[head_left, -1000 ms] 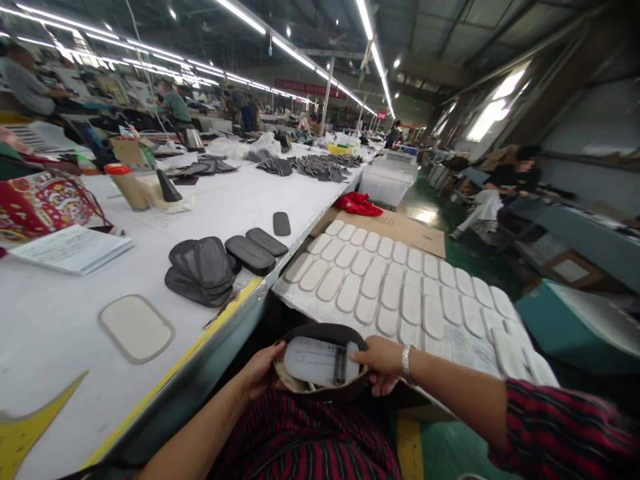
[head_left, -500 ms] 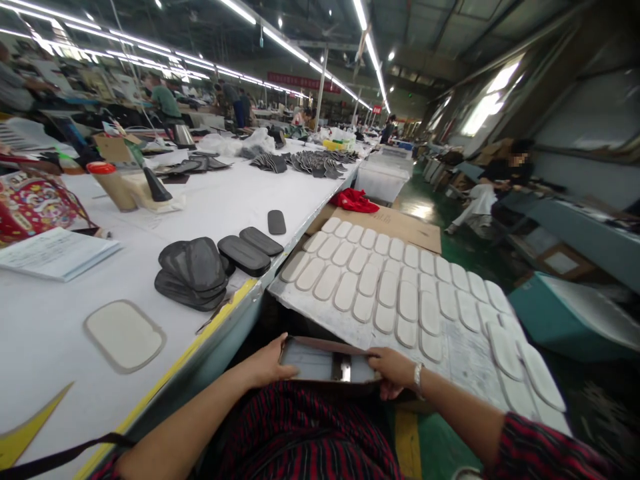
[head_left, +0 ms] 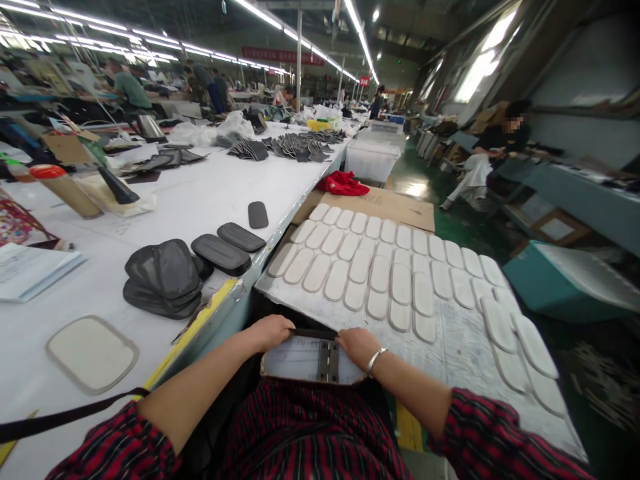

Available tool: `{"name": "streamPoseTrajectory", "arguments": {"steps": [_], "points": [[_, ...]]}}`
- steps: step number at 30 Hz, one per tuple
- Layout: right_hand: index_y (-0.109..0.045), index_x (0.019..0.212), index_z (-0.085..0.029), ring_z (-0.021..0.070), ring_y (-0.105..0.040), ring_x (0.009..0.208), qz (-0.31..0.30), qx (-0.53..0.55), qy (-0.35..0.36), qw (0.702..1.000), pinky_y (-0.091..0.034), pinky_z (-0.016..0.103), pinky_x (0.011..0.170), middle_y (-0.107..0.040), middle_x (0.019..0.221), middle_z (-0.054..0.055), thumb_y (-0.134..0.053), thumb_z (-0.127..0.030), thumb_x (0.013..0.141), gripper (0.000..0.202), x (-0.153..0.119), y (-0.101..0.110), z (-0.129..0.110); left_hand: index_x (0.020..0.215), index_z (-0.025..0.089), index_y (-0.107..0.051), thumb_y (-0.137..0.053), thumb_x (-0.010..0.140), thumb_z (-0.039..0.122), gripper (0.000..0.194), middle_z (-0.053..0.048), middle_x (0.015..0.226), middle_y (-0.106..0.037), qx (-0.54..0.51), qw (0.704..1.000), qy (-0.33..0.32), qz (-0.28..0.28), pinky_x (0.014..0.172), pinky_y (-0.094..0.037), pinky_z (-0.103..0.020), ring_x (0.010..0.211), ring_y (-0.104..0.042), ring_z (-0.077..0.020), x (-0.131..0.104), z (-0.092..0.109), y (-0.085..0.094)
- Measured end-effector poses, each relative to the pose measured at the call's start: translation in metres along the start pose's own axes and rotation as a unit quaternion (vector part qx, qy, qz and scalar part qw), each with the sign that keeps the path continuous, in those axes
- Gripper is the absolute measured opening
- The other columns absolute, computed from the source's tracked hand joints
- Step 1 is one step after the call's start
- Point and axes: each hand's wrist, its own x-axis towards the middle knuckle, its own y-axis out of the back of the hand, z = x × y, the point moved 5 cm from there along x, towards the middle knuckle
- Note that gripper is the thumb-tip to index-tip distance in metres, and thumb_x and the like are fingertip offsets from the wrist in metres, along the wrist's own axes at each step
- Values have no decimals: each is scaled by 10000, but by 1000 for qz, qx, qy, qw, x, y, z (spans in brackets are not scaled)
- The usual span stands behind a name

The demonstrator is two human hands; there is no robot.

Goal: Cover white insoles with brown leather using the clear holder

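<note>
Close to my body is a frame-like piece with a metal hinge-like plate (head_left: 329, 362) inside it and a dark strip along its far edge. My left hand (head_left: 274, 331) pinches the left end of that dark strip. Its right end is gripped by my right hand (head_left: 359, 347), which has a bracelet at the wrist. To the right, rows of pale oval pads (head_left: 336, 280) lie on a grey board (head_left: 457, 363). On the white table at left sit stacked dark pads (head_left: 165, 275) and a single pale pad (head_left: 93, 353).
A yellow-edged white table (head_left: 200, 193) runs along the left, carrying a red-capped bottle (head_left: 67, 190) and a black brush-like object (head_left: 117, 187). Beyond the board are cardboard (head_left: 395, 210) and red cloth (head_left: 346, 183). At right stand a teal bin (head_left: 565, 283) and a seated person (head_left: 503, 143).
Both hands have moved slightly up and left, closer together along the dark strip. The view has shifted, so the table things appear further left.
</note>
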Motion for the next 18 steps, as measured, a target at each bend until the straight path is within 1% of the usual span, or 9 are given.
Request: {"name": "streamPoseTrajectory", "arguments": {"steps": [3,5,6,8,10,11,13,16,18], "points": [[-647,831,-133,241,-599,885,-21,37,6,999,-427,329,752,-658,880,138,-331,-327,885,374,6,1,9,563,178,-646,-559,685,295,190,-9,551,-621,-11,998,15,-63,597,-430,-247,609,-593,-201,1,1,3],[-641,895,-164,215,-600,894,-27,66,21,997,-438,296,749,-659,920,101,-367,-388,865,355,-3,2,14,729,176,-688,-590,671,332,193,-23,727,-680,-22,997,14,-79,654,-448,-252,728,-619,-220,-9,1,3],[-618,972,-175,211,-596,907,-22,93,20,995,-443,291,754,-652,954,92,-398,-431,844,360,-11,1,17,857,177,-681,-615,654,341,270,-35,870,-683,-26,997,16,-66,721,-448,-260,834,-612,-234,-16,-1,4],[-499,1159,-169,218,-604,882,-21,180,-21,983,-464,312,743,-628,1012,106,-485,-470,782,482,-30,-7,26,1095,157,-585,-664,605,341,529,-79,1138,-592,-24,999,39,-9,873,-398,-290,1038,-534,-263,-34,-9,3],[-353,1266,-144,210,-632,761,-63,304,-102,945,-496,342,675,-595,1052,141,-517,-421,761,599,-50,-27,34,1215,113,-472,-681,572,319,707,-124,1253,-495,-22,996,77,41,962,-333,-327,1129,-463,-279,-53,-20,-4],[-302,1287,-142,195,-638,696,-96,366,-137,915,-508,345,629,-573,1079,155,-506,-378,769,605,-60,-39,35,1241,102,-434,-667,579,306,731,-130,1258,-487,-28,994,96,50,977,-320,-340,1136,-456,-276,-62,-26,-9],[-215,1310,-156,185,-642,656,-147,471,-173,852,-522,352,565,-494,1179,185,-447,-320,797,586,-75,-60,30,1264,109,-396,-611,624,282,697,-110,1219,-526,-64,990,120,44,974,-334,-348,1119,-474,-255,-76,-35,-22],[-106,1330,-192,227,-645,736,-150,586,-173,777,-531,392,544,-358,1295,210,-388,-331,823,596,-86,-76,18,1251,107,-407,-551,673,274,619,-94,1163,-568,-137,981,127,54,936,-376,-339,1098,-492,-243,-86,-40,-33],[-83,1334,-218,253,-638,783,-135,618,-175,755,-531,415,541,-319,1325,201,-374,-360,828,601,-88,-81,15,1218,85,-441,-551,675,275,586,-105,1155,-571,-164,977,118,75,911,-390,-327,1079,-504,-247,-87,-40,-35]]}}
